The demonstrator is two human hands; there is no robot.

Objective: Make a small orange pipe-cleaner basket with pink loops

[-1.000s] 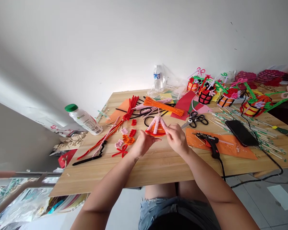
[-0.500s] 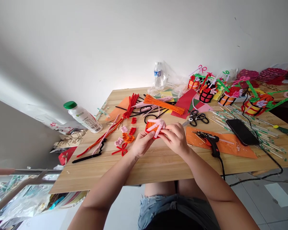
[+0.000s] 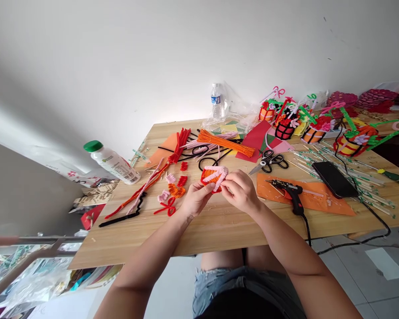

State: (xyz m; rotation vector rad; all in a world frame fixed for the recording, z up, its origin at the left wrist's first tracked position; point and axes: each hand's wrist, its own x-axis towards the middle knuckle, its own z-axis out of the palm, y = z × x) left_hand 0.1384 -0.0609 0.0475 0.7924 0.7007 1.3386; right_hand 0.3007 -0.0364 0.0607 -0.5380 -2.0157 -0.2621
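Between my hands, above the table's front half, is a small pipe-cleaner basket (image 3: 214, 176) with an orange body, pink strips across it and red edging. My left hand (image 3: 197, 197) grips its lower left side, thumb in front. The fingers of my right hand (image 3: 240, 190) are closed at its right edge, pinching a pink strip; the fingertips partly hide that spot. To the left of my hands lie coiled orange pipe cleaners (image 3: 176, 191), a red bow (image 3: 168, 206) and small pink coils (image 3: 163, 196).
A glue gun (image 3: 291, 191) lies on orange felt to the right, its cord running off the table. Scissors (image 3: 269, 161), a phone (image 3: 334, 178) and wrapped sticks are beyond. Finished baskets (image 3: 314, 132) stand at back right. A green-capped bottle (image 3: 115, 164) stands left; a water bottle (image 3: 216, 101) is behind.
The view has shifted slightly. My right fingers have moved a little along the pink strip at the basket's right edge; my left hand keeps its hold.
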